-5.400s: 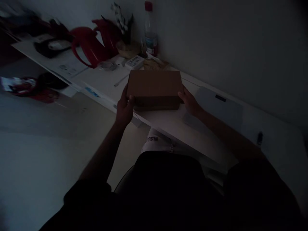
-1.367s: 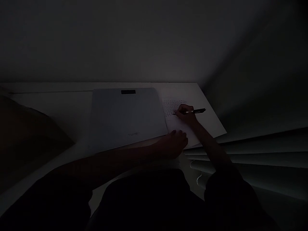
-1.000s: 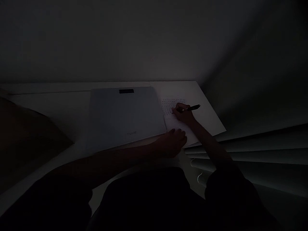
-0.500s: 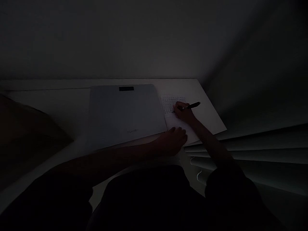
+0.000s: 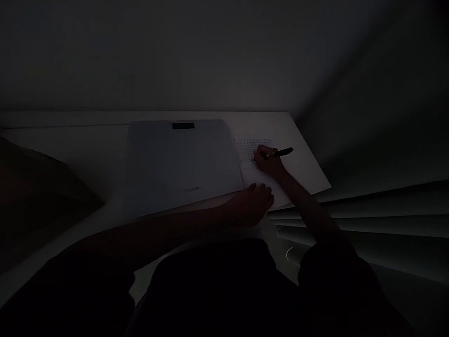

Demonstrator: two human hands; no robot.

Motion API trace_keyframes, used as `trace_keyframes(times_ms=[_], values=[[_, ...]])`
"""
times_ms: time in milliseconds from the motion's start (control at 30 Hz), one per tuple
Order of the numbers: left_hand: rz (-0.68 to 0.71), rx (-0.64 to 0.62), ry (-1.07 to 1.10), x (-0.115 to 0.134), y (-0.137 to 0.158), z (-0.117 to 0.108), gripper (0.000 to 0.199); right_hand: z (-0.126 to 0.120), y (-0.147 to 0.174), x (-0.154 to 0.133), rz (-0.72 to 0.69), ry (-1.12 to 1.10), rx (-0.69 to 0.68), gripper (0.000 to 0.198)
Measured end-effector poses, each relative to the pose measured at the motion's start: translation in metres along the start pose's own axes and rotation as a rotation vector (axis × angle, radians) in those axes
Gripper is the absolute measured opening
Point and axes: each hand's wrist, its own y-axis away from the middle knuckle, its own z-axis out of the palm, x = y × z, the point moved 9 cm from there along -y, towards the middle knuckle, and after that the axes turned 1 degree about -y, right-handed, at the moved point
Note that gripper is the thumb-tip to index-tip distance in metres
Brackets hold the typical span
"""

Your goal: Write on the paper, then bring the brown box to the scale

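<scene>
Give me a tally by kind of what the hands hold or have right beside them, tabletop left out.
Slim black pen: 1
White paper sheet with rows of marks: 1
Flat grey rectangular panel: 1
Total: 3

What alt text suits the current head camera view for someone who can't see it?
A person's right hand holds a dark pen over a sheet with rows of marks, the left hand curled at the sheet's near edge. To the left, a grey panel with a dark rectangle lies on a white table; the scene is dim.
</scene>
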Motion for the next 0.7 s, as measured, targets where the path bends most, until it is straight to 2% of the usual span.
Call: trace_keyframes(times_ms=[300,500,700], values=[[0.001,-0.045,-0.034,-0.0003,-0.0029,0.005,0.04,0.0006,0.0043,-0.0016,-0.009,-0.073,-0.007,0.043],[-0.006,-0.003,-0.015,-0.0008,-0.0018,0.004,0.038,0.0001,0.0031,-0.0023,-0.02,-0.042,-0.009,0.045],[-0.015,0.043,-0.008,-0.0015,0.0004,0.0064,0.036,-0.0008,0.0037,-0.0036,-0.002,-0.102,-0.004,0.051]])
